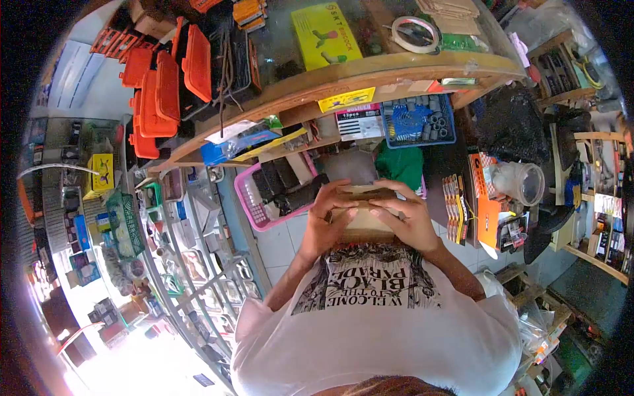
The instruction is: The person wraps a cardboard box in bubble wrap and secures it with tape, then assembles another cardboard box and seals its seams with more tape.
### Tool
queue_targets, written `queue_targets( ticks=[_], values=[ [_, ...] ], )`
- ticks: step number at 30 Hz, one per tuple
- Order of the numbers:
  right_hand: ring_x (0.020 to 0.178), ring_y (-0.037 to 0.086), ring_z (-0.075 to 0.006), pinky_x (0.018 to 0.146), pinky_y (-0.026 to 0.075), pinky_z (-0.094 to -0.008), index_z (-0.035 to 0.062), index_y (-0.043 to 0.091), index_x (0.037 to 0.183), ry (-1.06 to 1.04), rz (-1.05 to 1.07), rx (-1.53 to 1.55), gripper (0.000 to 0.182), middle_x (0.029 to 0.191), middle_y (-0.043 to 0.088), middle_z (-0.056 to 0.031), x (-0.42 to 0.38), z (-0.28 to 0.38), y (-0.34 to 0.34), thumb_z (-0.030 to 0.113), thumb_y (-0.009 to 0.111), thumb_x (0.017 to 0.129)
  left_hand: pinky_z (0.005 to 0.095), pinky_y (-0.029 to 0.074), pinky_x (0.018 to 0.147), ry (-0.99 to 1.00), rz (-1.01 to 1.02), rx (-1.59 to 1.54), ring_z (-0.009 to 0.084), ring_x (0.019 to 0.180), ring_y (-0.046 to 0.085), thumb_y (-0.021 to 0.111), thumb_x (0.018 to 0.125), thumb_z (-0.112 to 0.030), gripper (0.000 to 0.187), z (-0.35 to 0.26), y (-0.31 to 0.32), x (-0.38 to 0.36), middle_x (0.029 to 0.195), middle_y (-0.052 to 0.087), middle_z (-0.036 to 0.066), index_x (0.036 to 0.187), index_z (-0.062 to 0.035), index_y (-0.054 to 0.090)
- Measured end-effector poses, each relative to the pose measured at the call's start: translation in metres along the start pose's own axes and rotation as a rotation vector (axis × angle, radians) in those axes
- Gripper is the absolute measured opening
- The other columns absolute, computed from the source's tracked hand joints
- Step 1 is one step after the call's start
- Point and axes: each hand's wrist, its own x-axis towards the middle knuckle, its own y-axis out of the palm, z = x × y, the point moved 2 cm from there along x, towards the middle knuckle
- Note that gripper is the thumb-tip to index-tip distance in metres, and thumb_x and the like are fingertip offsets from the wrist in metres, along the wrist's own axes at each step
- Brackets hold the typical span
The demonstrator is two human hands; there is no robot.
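Close in front of my chest, I hold a tan, box-like thing (367, 227) between both hands; its exact kind cannot be made out. My left hand (328, 210) is closed around its left side, fingers bent over the top. On the other side my right hand (411, 214) grips it the same way, with the thumbs near each other at the middle. Beyond my left hand stands a pink basket (257, 214) with black items in it. Green cloth or plastic (400, 165) lies past my right hand.
A wooden-edged glass counter (396, 69) curves across the front, with a yellow box (325, 36), a tape roll (415, 34) and orange cases (158, 92) on it. On its lower shelf sits a blue basket (419, 122) of grey fittings. Glass shelving (198, 264) flanks my left; a clear jar (527, 183) stands right.
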Motion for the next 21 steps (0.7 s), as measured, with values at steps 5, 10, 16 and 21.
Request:
queue_targets(
  ticks=[5, 10, 16, 21],
  values=[
    [0.121, 0.062, -0.0339, 0.099, 0.05, -0.0434, 0.0026, 0.077, 0.103, -0.127, 0.019, -0.06, 0.016, 0.118, 0.07, -0.012, -0.005, -0.011, 0.002, 0.007, 0.077, 0.088, 0.0397, 0.047, 0.104, -0.07, -0.01, 0.074, 0.0307, 0.129, 0.056, 0.074, 0.092, -0.006, 0.013, -0.01, 0.003, -0.005, 0.143, 0.056, 0.017, 0.091, 0.0012, 0.063],
    [0.105, 0.067, -0.0305, 0.091, 0.052, -0.0403, 0.0018, 0.074, 0.095, -0.197, -0.074, -0.011, 0.012, 0.103, 0.072, -0.0096, -0.006, -0.012, 0.006, 0.01, 0.077, 0.088, 0.0395, 0.047, 0.103, -0.067, -0.031, 0.094, 0.032, 0.128, 0.057, 0.075, 0.089, -0.003, 0.014, -0.01, 0.01, -0.01, 0.141, 0.058, 0.016, 0.088, 0.0021, 0.061],
    [0.099, 0.067, -0.0285, 0.087, 0.052, -0.0383, 0.0028, 0.074, 0.096, -0.155, -0.021, -0.038, 0.013, 0.098, 0.071, -0.0098, 0.007, -0.005, 0.003, 0.009, 0.078, 0.085, 0.0388, 0.052, 0.097, -0.09, -0.049, 0.153, 0.0295, 0.123, 0.061, 0.074, 0.088, -0.001, 0.013, -0.016, 0.013, -0.003, 0.136, 0.062, 0.018, 0.087, -0.0002, 0.061],
    [0.099, 0.067, -0.0284, 0.086, 0.052, -0.0377, 0.0044, 0.075, 0.096, -0.163, -0.007, 0.03, 0.015, 0.1, 0.071, -0.0091, 0.003, -0.016, 0.006, 0.007, 0.079, 0.082, 0.0417, 0.048, 0.101, -0.083, -0.039, 0.159, 0.0295, 0.123, 0.059, 0.075, 0.081, 0.004, 0.013, -0.013, 0.018, -0.003, 0.129, 0.067, 0.014, 0.09, 0.0001, 0.067]
  ],
)
